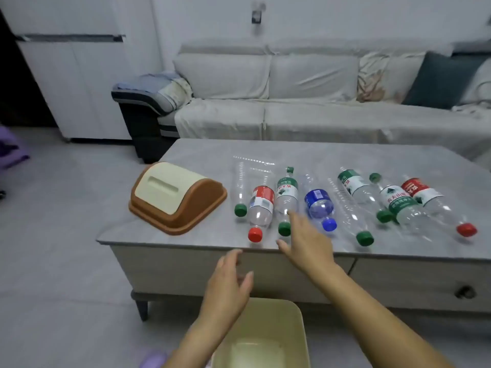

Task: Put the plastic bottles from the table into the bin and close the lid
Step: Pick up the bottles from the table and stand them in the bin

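Bottles: eight lie on the table [202, 152], one lid [176, 196], one bin [299, 328], both hands spread wide, empty.

Two bare forearms, sleeveless as far as the frame's lower edge, ending in a bare left hand [228, 285] and a bare right hand [308, 243], slim-fingered, short-nailed, with no ring, watch, bracelet or glove anywhere on wrists or fingers [292, 219].

We see empty capped bottles [320, 205] lying flat in a row on the table [398, 160], brown-and-cream lid [176, 197] resting at its left end, open beige bin [261, 338] on the floor below.
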Action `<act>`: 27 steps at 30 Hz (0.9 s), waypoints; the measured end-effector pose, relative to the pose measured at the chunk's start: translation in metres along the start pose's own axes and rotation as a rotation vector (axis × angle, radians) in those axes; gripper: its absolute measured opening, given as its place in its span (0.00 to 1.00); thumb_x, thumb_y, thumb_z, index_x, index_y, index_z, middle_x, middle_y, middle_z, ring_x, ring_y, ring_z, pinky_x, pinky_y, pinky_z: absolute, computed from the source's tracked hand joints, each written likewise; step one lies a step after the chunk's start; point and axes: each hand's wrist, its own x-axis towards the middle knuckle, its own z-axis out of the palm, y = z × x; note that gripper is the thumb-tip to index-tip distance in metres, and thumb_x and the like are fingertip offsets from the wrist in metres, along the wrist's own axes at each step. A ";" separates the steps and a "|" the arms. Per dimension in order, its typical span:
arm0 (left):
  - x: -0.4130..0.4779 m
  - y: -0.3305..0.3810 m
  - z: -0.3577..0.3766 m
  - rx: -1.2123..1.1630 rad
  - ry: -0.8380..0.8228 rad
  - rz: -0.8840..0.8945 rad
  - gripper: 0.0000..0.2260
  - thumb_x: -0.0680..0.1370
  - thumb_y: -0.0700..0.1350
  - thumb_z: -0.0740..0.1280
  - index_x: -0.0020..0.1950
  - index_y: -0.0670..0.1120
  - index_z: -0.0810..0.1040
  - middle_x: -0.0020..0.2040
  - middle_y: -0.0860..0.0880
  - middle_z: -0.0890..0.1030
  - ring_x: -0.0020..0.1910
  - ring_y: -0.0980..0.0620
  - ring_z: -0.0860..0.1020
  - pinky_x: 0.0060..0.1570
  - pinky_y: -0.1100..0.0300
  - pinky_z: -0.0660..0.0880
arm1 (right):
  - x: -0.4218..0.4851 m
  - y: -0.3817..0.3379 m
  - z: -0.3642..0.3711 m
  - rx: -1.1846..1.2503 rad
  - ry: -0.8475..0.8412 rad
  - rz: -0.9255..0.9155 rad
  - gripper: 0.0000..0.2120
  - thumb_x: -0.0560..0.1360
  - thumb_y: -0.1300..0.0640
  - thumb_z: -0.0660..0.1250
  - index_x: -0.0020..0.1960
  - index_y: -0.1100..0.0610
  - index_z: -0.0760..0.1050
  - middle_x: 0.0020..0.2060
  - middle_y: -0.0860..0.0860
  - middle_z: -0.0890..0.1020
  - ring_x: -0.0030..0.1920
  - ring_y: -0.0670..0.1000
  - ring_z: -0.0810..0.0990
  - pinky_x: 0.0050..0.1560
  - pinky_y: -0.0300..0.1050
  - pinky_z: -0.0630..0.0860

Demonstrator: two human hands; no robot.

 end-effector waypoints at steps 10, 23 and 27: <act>0.094 0.028 0.015 0.310 -0.075 0.192 0.20 0.78 0.53 0.60 0.70 0.58 0.62 0.54 0.44 0.77 0.49 0.43 0.78 0.47 0.52 0.77 | 0.028 0.023 0.014 -0.268 0.171 -0.156 0.18 0.64 0.53 0.74 0.54 0.51 0.80 0.29 0.55 0.79 0.20 0.58 0.75 0.22 0.42 0.72; -0.062 0.027 -0.101 0.244 -0.046 0.137 0.20 0.67 0.64 0.58 0.56 0.62 0.73 0.46 0.59 0.81 0.45 0.58 0.79 0.42 0.56 0.78 | -0.130 0.037 -0.085 0.481 0.207 -0.123 0.18 0.69 0.43 0.61 0.48 0.55 0.78 0.35 0.53 0.82 0.34 0.51 0.78 0.36 0.47 0.76; -0.062 -0.062 0.011 0.431 -0.401 -0.043 0.15 0.73 0.59 0.62 0.58 0.56 0.74 0.53 0.51 0.83 0.52 0.46 0.80 0.49 0.53 0.77 | -0.148 0.029 0.042 0.138 -0.397 -0.074 0.17 0.73 0.40 0.60 0.57 0.47 0.72 0.47 0.49 0.83 0.46 0.54 0.81 0.42 0.48 0.77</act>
